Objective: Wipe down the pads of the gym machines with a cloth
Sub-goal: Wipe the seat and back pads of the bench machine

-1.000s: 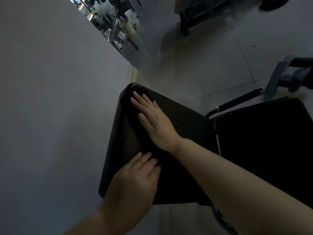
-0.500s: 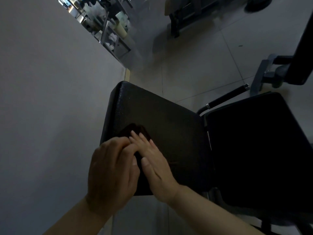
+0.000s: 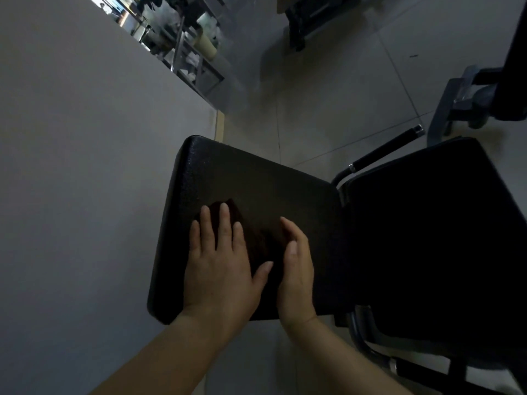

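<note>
- Head view: the left hand (image 3: 219, 269) lies flat, fingers straight and spread, pressing the dark cloth (image 3: 251, 232) onto the black pad (image 3: 256, 183).
- The cloth sits under its fingertips and stretches toward the right hand (image 3: 296, 266), which rests edge-on just beside it, fingers relaxed, gripping nothing.
- The cloth looks soft, light and limp, likely to bunch; a flat palm on its middle suits it best.
- The pad looks firm and textured.
</note>
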The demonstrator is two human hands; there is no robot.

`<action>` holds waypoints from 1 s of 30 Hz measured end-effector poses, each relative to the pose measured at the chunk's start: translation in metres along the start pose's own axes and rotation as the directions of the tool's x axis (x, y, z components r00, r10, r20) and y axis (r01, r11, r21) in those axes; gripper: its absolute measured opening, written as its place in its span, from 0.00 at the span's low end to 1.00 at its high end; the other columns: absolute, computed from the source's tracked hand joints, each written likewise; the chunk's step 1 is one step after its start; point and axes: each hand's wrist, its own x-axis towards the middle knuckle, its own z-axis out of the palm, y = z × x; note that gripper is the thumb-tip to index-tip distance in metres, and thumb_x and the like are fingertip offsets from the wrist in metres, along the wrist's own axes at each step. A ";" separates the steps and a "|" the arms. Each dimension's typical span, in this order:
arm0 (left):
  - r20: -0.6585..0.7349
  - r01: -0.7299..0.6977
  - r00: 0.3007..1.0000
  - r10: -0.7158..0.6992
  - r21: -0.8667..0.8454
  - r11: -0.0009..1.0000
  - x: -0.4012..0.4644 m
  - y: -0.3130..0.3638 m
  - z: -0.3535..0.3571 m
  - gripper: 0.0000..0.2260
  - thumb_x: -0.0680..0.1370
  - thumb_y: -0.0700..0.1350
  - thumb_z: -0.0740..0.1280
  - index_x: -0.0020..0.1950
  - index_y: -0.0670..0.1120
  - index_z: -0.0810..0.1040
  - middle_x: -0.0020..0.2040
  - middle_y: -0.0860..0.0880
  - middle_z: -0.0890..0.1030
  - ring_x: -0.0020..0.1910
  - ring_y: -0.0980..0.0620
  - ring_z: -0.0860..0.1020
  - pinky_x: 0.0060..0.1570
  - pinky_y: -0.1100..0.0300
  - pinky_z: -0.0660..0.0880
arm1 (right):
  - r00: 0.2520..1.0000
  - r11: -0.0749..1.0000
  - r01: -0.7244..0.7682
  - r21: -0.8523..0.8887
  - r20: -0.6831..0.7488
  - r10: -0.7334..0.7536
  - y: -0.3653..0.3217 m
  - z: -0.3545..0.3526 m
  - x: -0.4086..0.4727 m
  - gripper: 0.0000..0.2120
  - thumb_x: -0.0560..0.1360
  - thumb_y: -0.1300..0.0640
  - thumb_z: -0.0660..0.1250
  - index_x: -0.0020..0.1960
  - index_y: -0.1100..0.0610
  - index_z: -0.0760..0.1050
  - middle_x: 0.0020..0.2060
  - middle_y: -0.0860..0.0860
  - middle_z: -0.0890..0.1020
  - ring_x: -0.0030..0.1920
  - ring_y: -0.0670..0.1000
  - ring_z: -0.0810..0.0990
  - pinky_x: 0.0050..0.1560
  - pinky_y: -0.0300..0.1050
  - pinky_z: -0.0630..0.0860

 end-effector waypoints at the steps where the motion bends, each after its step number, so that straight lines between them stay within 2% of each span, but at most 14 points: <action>1: 0.014 0.026 1.000 -0.027 0.055 0.998 0.001 0.006 -0.002 0.37 0.78 0.64 0.39 0.76 0.38 0.45 0.74 0.33 0.38 0.73 0.33 0.36 0.70 0.41 0.35 | 1.000 0.989 0.005 -0.146 0.027 -0.001 0.007 -0.007 0.003 0.22 0.79 0.45 0.50 0.71 0.47 0.64 0.70 0.41 0.66 0.71 0.40 0.62 0.72 0.45 0.61; 2: 0.033 0.042 0.998 -0.045 0.100 0.994 0.004 0.011 -0.004 0.37 0.78 0.65 0.39 0.75 0.36 0.42 0.73 0.31 0.35 0.73 0.33 0.34 0.70 0.41 0.33 | 0.997 0.952 0.016 -0.306 0.071 0.006 0.015 -0.013 0.008 0.22 0.79 0.46 0.50 0.73 0.46 0.59 0.74 0.40 0.58 0.73 0.38 0.55 0.75 0.45 0.55; 4: 0.017 0.056 0.998 -0.058 0.113 0.992 0.012 0.019 -0.003 0.38 0.79 0.65 0.40 0.75 0.35 0.42 0.72 0.29 0.35 0.73 0.32 0.35 0.71 0.42 0.35 | 0.984 0.797 0.065 -0.600 0.170 0.048 0.028 -0.022 0.014 0.26 0.78 0.41 0.44 0.75 0.44 0.48 0.75 0.39 0.44 0.74 0.37 0.39 0.76 0.45 0.40; 6: 0.001 0.074 0.997 -0.074 0.084 0.994 0.017 0.019 0.002 0.37 0.79 0.65 0.43 0.75 0.37 0.41 0.72 0.30 0.34 0.73 0.32 0.36 0.71 0.41 0.37 | 0.967 0.682 0.110 -0.723 0.237 0.095 0.035 -0.029 0.019 0.31 0.74 0.37 0.37 0.75 0.45 0.41 0.73 0.39 0.37 0.72 0.38 0.33 0.74 0.44 0.34; 8: -0.012 0.040 0.999 -0.040 0.085 0.996 0.019 0.016 0.006 0.36 0.79 0.63 0.46 0.74 0.40 0.34 0.72 0.32 0.31 0.73 0.33 0.35 0.71 0.41 0.36 | 0.958 0.647 0.134 -0.751 0.266 0.111 0.037 -0.034 0.021 0.30 0.73 0.37 0.34 0.74 0.45 0.38 0.72 0.38 0.35 0.72 0.38 0.32 0.71 0.42 0.31; 10: -0.001 0.003 1.000 -0.003 0.103 0.995 0.014 0.010 0.008 0.33 0.81 0.60 0.47 0.71 0.43 0.30 0.71 0.34 0.28 0.73 0.34 0.33 0.70 0.42 0.34 | 0.957 0.609 0.147 -0.779 0.268 0.112 0.040 -0.040 0.023 0.27 0.77 0.39 0.37 0.73 0.45 0.38 0.72 0.39 0.36 0.72 0.38 0.32 0.71 0.41 0.31; 13: 0.010 -0.071 0.997 0.070 0.106 0.992 -0.012 0.001 0.015 0.25 0.82 0.49 0.44 0.71 0.41 0.32 0.69 0.34 0.26 0.70 0.36 0.28 0.68 0.43 0.31 | 0.959 0.606 0.140 -0.783 0.259 0.113 0.045 -0.046 0.024 0.25 0.80 0.44 0.43 0.73 0.45 0.39 0.73 0.40 0.38 0.73 0.39 0.35 0.71 0.41 0.33; 15: -0.070 -0.120 0.990 0.123 0.044 0.992 -0.036 -0.010 0.024 0.24 0.79 0.40 0.42 0.75 0.35 0.47 0.73 0.31 0.38 0.73 0.34 0.38 0.72 0.43 0.36 | 0.959 0.628 0.136 -0.766 0.262 0.112 0.047 -0.046 0.023 0.25 0.78 0.44 0.42 0.73 0.45 0.39 0.73 0.39 0.39 0.73 0.39 0.35 0.71 0.39 0.33; 17: -0.127 -0.166 0.979 0.157 -0.065 0.984 -0.055 -0.023 0.031 0.26 0.74 0.41 0.48 0.69 0.32 0.65 0.73 0.31 0.58 0.74 0.35 0.54 0.71 0.45 0.47 | 0.961 0.633 0.138 -0.762 0.257 0.100 0.049 -0.045 0.022 0.26 0.77 0.41 0.39 0.73 0.44 0.40 0.73 0.39 0.40 0.73 0.37 0.36 0.71 0.38 0.33; 19: -0.125 -0.150 0.982 0.142 -0.049 0.988 -0.050 -0.027 0.032 0.28 0.73 0.47 0.51 0.68 0.32 0.69 0.73 0.33 0.60 0.74 0.37 0.56 0.70 0.46 0.50 | 0.967 0.618 0.140 -0.774 0.241 0.083 0.050 -0.046 0.023 0.28 0.76 0.40 0.38 0.74 0.45 0.40 0.74 0.39 0.40 0.73 0.36 0.35 0.71 0.38 0.33; 21: -0.059 -0.071 0.996 0.066 -0.072 0.995 -0.024 -0.021 0.019 0.33 0.76 0.57 0.50 0.72 0.33 0.62 0.75 0.33 0.54 0.75 0.36 0.52 0.72 0.45 0.49 | 0.968 0.604 0.139 -0.785 0.237 0.086 0.051 -0.045 0.024 0.28 0.75 0.40 0.38 0.74 0.45 0.40 0.74 0.39 0.40 0.73 0.37 0.36 0.72 0.39 0.34; 24: -0.064 0.071 0.996 -0.068 0.056 0.996 0.039 -0.019 0.006 0.46 0.74 0.72 0.46 0.75 0.38 0.36 0.74 0.35 0.32 0.72 0.37 0.32 0.72 0.44 0.36 | 0.966 0.602 0.137 -0.786 0.241 0.096 0.051 -0.043 0.024 0.29 0.75 0.39 0.38 0.74 0.45 0.40 0.73 0.38 0.40 0.73 0.37 0.36 0.73 0.41 0.36; 27: -0.088 0.143 0.987 -0.137 0.061 0.988 0.097 -0.029 -0.010 0.45 0.74 0.70 0.52 0.76 0.41 0.37 0.75 0.37 0.34 0.74 0.38 0.35 0.73 0.43 0.39 | 0.967 0.606 0.135 -0.784 0.238 0.094 0.050 -0.044 0.025 0.28 0.75 0.39 0.38 0.74 0.44 0.40 0.73 0.38 0.40 0.73 0.37 0.36 0.73 0.42 0.36; 30: -0.125 0.157 0.978 -0.165 -0.070 0.985 0.104 -0.038 -0.014 0.39 0.77 0.63 0.57 0.77 0.43 0.42 0.77 0.39 0.40 0.76 0.39 0.42 0.74 0.44 0.45 | 0.967 0.620 0.138 -0.772 0.242 0.086 0.049 -0.044 0.024 0.27 0.77 0.41 0.41 0.74 0.44 0.41 0.74 0.38 0.41 0.74 0.38 0.37 0.73 0.42 0.37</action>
